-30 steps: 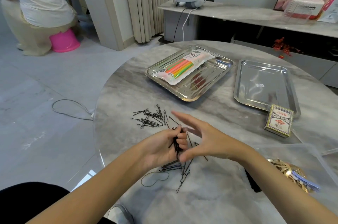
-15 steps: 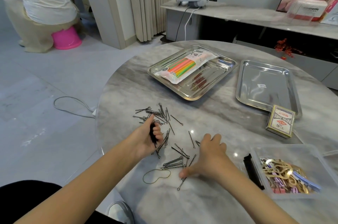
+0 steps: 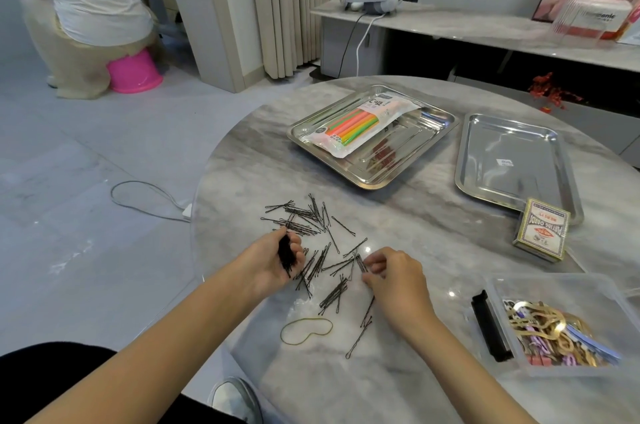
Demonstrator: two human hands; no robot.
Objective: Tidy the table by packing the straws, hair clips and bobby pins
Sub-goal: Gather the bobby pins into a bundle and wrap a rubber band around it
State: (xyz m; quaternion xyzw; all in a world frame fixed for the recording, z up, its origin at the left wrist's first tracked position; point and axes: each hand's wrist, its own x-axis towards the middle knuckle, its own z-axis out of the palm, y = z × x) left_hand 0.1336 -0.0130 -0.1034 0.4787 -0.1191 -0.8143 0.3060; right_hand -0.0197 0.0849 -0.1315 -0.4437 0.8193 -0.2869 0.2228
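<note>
**A:** What do the containers hold?

**B:** The shiny steel tray [image 3: 408, 155] at the upper middle of the frame holds a clear plastic bag of bright coloured straws [image 3: 358, 125], lying slantwise. The second steel tray [image 3: 512, 184], to its right, has a small sticker on its floor. A printed playing-card box [image 3: 542, 229] rests against its near rim. At the lower right, the clear plastic box [image 3: 568, 288] holds a tangle of gold, purple and blue hair clips [image 3: 547, 333]. A black oblong piece [image 3: 488, 326] lies just beside its left wall.

**A:** And the pins?

**B:** Thin black bobby pins [image 3: 304, 215] lie scattered on the round grey marble table [image 3: 433, 233] at mid-frame. One heap is above the hands and more lie between and below them. An olive rubber band [image 3: 306, 330] lies looped lower down.

**A:** The hands?

**B:** Both forearms reach in from the bottom edge. The left hand [image 3: 270, 266], left of centre, has its fingers curled round a thick bundle of pins [image 3: 285, 252]. The right hand [image 3: 398, 278] is knuckles up, low over the table. Its thumb and forefinger pinch a small bunch of pins [image 3: 361, 263], and its other fingers are bent.
</note>
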